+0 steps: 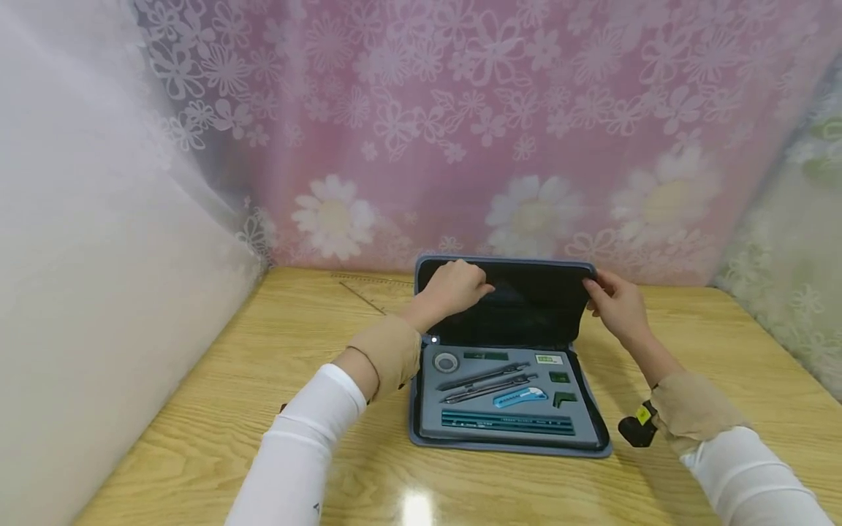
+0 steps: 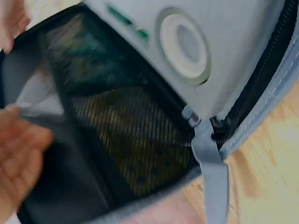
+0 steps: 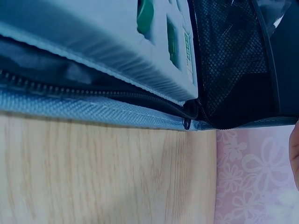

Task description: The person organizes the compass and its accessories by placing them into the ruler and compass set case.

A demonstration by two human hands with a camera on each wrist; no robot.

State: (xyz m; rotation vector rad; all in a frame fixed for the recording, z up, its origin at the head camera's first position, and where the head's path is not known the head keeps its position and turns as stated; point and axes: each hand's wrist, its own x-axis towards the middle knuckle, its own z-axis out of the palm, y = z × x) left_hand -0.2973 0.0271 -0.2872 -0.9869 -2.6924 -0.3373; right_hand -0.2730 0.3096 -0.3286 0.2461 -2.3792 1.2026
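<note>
We see the right hand [image 1: 617,303] pinching the upper right corner of the raised lid [image 1: 533,310], thumb on its black inner side. Our left hand [image 1: 454,286] is before the lid's other half, fingers relaxed and loosely bent; we cannot tell whether they touch it. Mesh [image 2: 126,116] covers part of the lid's inside. The blue-edged case [image 1: 513,447] lies open on the table [image 1: 316,365], its grey insert [image 1: 483,402] facing up. Set into that we find a white ring-shaped roll [image 2: 168,42], two dark pens [image 1: 483,376], a light blue cutter [image 1: 520,397] and, nearest us, dark green pencils [image 1: 506,422]. Left of the lid lies a clear triangular ruler [image 1: 384,294]; behind everything hangs a pink flowered curtain [image 1: 427,183].
</note>
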